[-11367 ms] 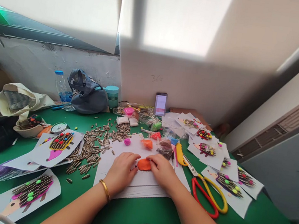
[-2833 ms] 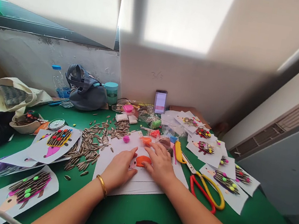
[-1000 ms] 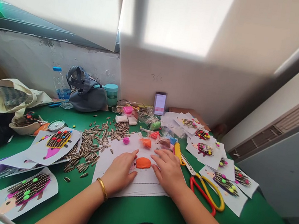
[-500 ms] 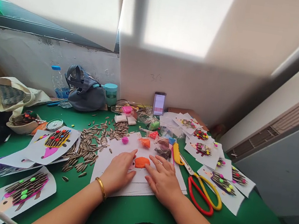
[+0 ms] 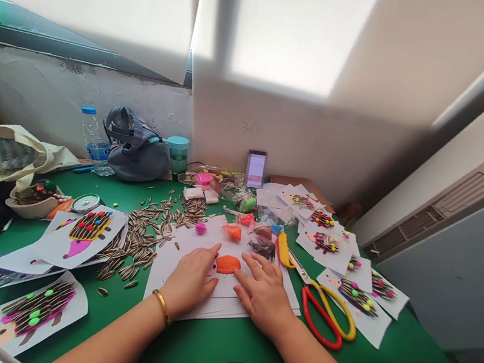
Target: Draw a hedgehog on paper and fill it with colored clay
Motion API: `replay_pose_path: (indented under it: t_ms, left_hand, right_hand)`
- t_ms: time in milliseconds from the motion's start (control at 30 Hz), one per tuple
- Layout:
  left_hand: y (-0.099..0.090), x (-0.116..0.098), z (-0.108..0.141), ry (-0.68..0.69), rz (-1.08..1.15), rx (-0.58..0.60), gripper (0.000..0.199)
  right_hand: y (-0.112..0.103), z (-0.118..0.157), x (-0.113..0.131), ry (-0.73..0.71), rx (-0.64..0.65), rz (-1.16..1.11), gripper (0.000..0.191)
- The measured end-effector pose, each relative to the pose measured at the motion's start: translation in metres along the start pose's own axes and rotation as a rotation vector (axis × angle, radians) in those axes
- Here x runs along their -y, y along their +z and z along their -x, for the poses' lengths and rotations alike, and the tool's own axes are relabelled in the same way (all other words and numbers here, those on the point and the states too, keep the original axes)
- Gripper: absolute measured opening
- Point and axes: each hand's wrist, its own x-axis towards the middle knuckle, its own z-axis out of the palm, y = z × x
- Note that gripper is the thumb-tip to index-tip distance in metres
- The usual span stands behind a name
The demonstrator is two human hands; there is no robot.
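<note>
A flattened patch of orange modelling clay (image 5: pixel 228 264) lies on the drawing on the top sheet of white paper (image 5: pixel 164 268). Flat on the sheet to its left rests my left hand (image 5: pixel 192 274), fingers stretched out and thumb apart. My right hand (image 5: pixel 265 291) lies on the other side with its fingers spread, the fingertips close to the clay's right edge. Neither hand holds anything. Whether the fingertips press on the clay, I cannot tell. A small pink clay ball (image 5: pixel 201 228) and a bag of orange clay (image 5: pixel 232 232) are beyond my hands.
Sunflower seeds (image 5: pixel 137 239) are scattered left of the paper. Scissors (image 5: pixel 326 315) and a yellow utility knife (image 5: pixel 285 250) lie to the right. Finished hedgehog pictures (image 5: pixel 358 299) spread farther right, with others (image 5: pixel 86 234) at left. A phone (image 5: pixel 255 169) stands at the back.
Both hands stay almost in the same place around the orange clay. The whole view has shifted slightly.
</note>
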Motion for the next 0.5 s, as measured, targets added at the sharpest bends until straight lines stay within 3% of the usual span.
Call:
replay_pose_path:
  t_ms: [233, 500]
  left_hand:
    - [0.0004, 0.0003, -0.0005, -0.009, 0.018, -0.016, 0.07]
    - [0.0002, -0.0003, -0.0005, -0.01, 0.003, -0.003, 0.07]
  right_hand:
    - [-0.0012, -0.0004, -0.0021, 0.05, -0.066, 0.009, 0.028]
    - [0.0046, -0.0027, -0.0045, 0.05, -0.018, -0.008, 0.032]
